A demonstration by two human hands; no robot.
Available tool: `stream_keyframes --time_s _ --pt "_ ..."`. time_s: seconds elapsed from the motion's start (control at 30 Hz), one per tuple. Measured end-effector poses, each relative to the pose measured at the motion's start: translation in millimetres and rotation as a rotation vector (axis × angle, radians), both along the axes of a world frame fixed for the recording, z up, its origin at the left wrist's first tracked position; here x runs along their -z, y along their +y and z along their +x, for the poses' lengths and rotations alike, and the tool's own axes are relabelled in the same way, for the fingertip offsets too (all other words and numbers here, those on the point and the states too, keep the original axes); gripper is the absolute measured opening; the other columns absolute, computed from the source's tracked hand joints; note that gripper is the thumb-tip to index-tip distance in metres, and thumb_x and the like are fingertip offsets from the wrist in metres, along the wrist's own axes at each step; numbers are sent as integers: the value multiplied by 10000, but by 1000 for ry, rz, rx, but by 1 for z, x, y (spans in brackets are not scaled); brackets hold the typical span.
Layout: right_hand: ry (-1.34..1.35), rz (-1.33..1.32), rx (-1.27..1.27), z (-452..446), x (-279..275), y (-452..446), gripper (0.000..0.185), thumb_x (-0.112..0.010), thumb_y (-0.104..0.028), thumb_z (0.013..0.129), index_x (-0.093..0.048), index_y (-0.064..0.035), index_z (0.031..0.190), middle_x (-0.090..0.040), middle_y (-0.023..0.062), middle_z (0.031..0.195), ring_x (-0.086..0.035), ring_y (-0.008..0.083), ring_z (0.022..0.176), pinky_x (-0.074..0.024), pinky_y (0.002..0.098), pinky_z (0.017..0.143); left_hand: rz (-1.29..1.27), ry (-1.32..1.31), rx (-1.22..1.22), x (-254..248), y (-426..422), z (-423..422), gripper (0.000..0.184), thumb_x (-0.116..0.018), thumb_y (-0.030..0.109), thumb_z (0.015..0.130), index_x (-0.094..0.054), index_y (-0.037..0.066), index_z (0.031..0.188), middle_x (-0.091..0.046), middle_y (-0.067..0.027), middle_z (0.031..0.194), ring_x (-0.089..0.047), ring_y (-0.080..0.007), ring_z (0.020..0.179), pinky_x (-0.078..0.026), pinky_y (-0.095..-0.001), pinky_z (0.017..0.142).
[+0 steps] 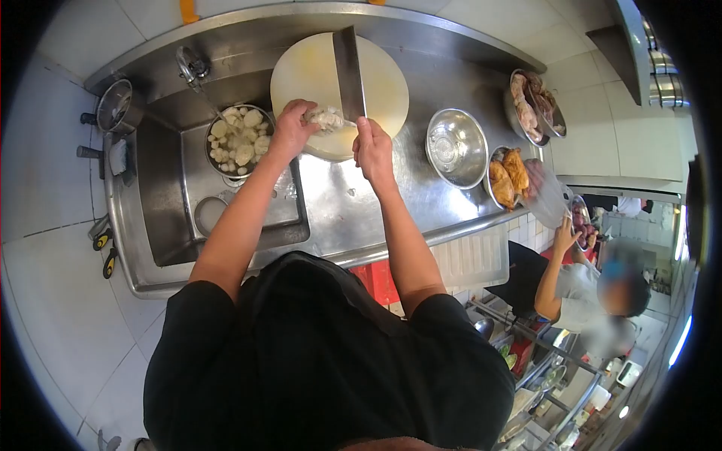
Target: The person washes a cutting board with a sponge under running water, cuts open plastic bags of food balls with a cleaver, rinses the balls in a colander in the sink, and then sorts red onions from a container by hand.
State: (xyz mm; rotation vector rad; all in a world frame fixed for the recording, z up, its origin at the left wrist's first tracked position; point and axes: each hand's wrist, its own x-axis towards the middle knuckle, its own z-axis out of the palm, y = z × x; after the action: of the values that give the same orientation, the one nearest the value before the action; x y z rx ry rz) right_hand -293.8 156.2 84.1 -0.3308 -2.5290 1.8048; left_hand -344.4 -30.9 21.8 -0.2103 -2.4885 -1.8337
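A round white cutting board (308,75) lies on the steel counter in front of me. My right hand (373,154) is closed around the handle of a cleaver (349,75). Its broad blade points away from me, over the board. My left hand (292,129) grips a pale, whitish lump of food (325,120) at the near part of the board, just left of the cleaver; its exact kind is unclear. In the sink, left of the board, a metal bowl holds pale round food pieces (242,144) under the tap.
A shiny metal bowl (456,149) stands right of the board. Beyond it are a bowl of orange-brown poultry (508,177) and bowls of raw meat (526,105). A faucet (192,66) rises behind the sink (169,203). At far right, another person (575,293) reaches toward a plastic bag (549,192).
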Motion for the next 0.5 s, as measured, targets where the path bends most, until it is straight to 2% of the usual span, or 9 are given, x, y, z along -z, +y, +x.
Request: stream_keyframes --time_s 0.03,0.13,0.23,0.27,0.3,0.37,0.43,0.5 --pt "45 0 2 1 -6 0 455 -445 -399 1051 -583 -13 853 -491 8 540 -465 85 424 -387 253 400 34 73 8 6 -2 -5 471 -786 57 745 -620 -4 1182 -653 -146 1112 -648 -242 1025 -547 -319 858" --pt "142 -14 11 6 -33 -3 416 -484 -372 1040 -587 -16 850 -509 10 544 -497 84 459 -387 261 424 28 42 32 13 -5 -12 501 -787 36 735 -607 -10 1200 -661 -158 1117 -666 -250 998 -557 -313 879" --pt "99 115 9 9 4 0 410 -516 -383 1015 -631 10 989 -615 169 665 -615 293 621 -478 403 614 -23 -30 -8 0 -4 -8 466 -761 12 757 -602 -27 1194 -671 -165 1112 -678 -252 987 -564 -323 872" --pt "78 261 -28 8 27 1 419 -524 -397 1002 -639 3 1051 -648 259 789 -644 435 750 -492 482 695 -8 -53 -22 4 -2 -8 466 -760 12 757 -604 -18 1195 -674 -168 1104 -679 -255 991 -562 -325 871" --pt "14 362 -63 13 17 -2 434 -515 -414 1001 -645 -9 1083 -643 297 892 -608 509 873 -480 530 769 7 -75 -37 5 -1 -7 465 -760 12 758 -606 -9 1196 -678 -171 1096 -680 -257 996 -560 -327 871" --pt "22 336 -55 12 37 4 434 -498 -400 1014 -645 -4 1115 -654 237 763 -654 400 704 -504 467 652 16 -77 -49 8 -1 -14 464 -763 23 756 -613 16 1196 -671 -182 1111 -671 -270 1029 -551 -344 886" --pt "-113 84 -31 13 25 3 438 -479 -395 1027 -643 10 1049 -609 159 666 -608 280 572 -482 399 545 0 -70 -31 -2 -1 -3 464 -769 46 754 -623 48 1194 -650 -197 1157 -651 -291 1087 -536 -372 919" --pt "-157 -114 10 10 10 4 444 -464 -392 1037 -631 13 967 -555 87 600 -543 175 480 -444 334 460 -179 100 -38 4 2 1 466 -779 94 755 -629 79 1197 -582 -213 1265 -608 -325 1153 -515 -403 956"
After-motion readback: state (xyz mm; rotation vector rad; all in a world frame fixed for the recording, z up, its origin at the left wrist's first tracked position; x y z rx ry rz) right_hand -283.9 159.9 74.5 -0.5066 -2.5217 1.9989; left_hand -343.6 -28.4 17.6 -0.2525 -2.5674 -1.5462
